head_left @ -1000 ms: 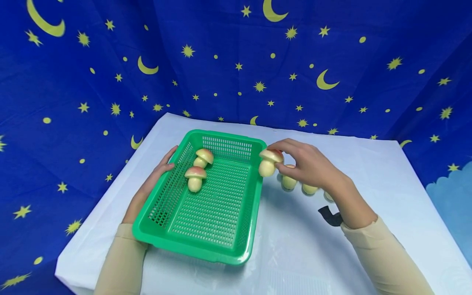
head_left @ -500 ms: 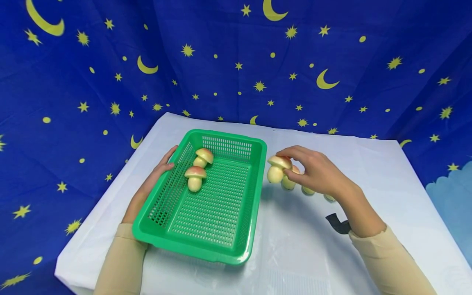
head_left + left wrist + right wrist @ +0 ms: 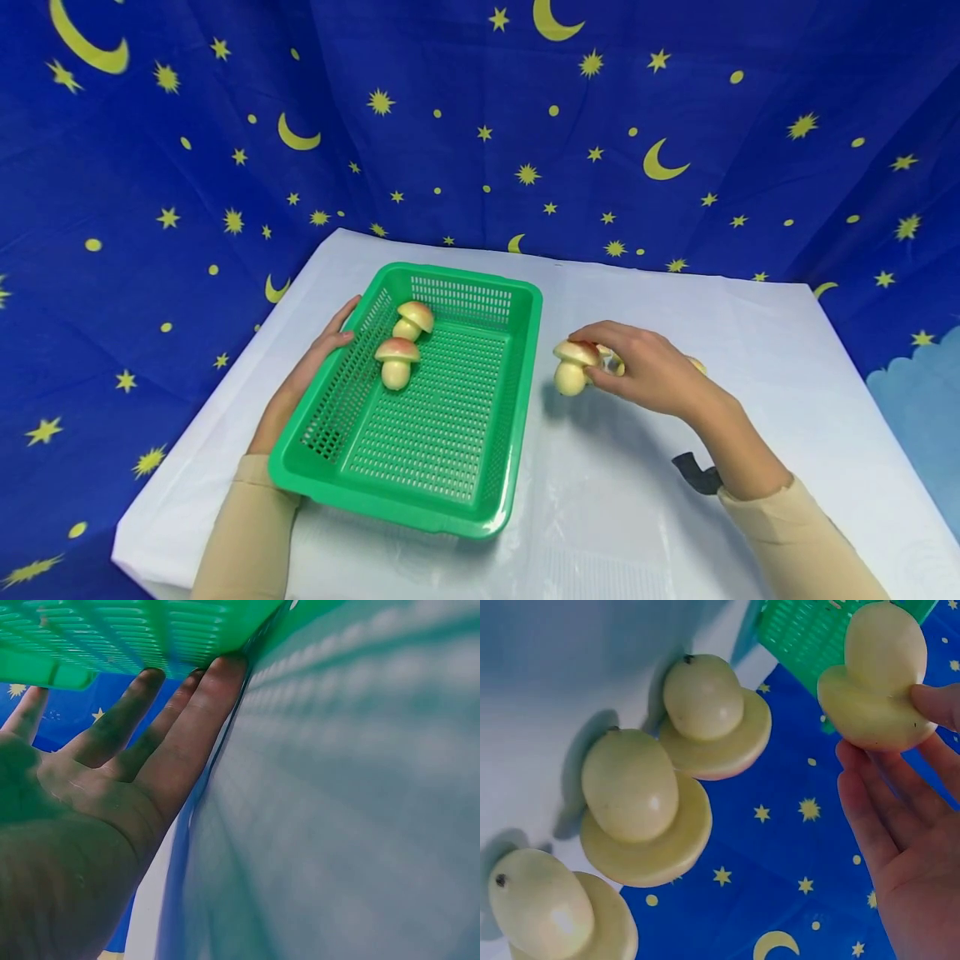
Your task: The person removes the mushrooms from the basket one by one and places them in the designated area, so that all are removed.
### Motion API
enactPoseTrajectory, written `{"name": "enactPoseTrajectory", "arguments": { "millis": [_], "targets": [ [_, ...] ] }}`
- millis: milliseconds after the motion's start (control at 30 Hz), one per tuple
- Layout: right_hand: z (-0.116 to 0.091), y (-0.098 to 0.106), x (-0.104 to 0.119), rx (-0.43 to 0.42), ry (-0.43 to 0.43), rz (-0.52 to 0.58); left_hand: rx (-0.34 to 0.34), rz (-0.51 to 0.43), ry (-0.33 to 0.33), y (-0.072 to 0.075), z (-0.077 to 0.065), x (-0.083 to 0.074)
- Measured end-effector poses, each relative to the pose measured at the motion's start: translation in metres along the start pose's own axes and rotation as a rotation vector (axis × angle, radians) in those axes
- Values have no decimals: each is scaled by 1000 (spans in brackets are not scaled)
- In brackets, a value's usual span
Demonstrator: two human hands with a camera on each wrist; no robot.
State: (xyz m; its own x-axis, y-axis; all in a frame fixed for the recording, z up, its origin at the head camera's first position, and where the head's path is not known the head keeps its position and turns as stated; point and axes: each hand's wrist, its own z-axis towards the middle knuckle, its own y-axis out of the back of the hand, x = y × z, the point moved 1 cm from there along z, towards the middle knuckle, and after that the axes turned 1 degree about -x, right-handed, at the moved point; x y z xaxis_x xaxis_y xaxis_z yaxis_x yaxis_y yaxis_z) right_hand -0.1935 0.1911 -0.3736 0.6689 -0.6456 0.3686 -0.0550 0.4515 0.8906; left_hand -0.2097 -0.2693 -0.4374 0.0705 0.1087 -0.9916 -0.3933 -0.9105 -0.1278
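Note:
My right hand pinches a mushroom by its reddish cap, just right of the green basket. The right wrist view shows the same mushroom between thumb and fingers, its pale round stem toward the camera. My left hand rests against the basket's left outer side. Its fingers look straight and touch the plastic in the left wrist view. Two mushrooms lie inside the basket by its left wall: one nearer, one behind it.
Three more mushrooms stand in a row on the white table: one, a second and a third. My right hand mostly hides them in the head view. A blue star-and-moon curtain borders the table.
My right hand has moved from the basket's right rim, rightward and nearer to me, with the mushroom still in its grip. The left hand and basket stay put.

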Motion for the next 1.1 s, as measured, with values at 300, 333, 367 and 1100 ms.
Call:
{"name": "enactPoseTrajectory", "arguments": {
  "millis": [300, 333, 367, 1100],
  "targets": [
    [-10, -8, -3, 34, -17, -14, -1, -2, -4, 0, -1, 0],
    [-11, -8, -3, 39, -19, -14, -2, 0, -4, 0, -1, 0],
    [-12, -9, -4, 43, -22, -15, -2, 0, -3, 0, -1, 0],
    [-28, -27, -18, 100, -16, -29, -9, -4, -24, -2, 4, -2]
  ]
}}
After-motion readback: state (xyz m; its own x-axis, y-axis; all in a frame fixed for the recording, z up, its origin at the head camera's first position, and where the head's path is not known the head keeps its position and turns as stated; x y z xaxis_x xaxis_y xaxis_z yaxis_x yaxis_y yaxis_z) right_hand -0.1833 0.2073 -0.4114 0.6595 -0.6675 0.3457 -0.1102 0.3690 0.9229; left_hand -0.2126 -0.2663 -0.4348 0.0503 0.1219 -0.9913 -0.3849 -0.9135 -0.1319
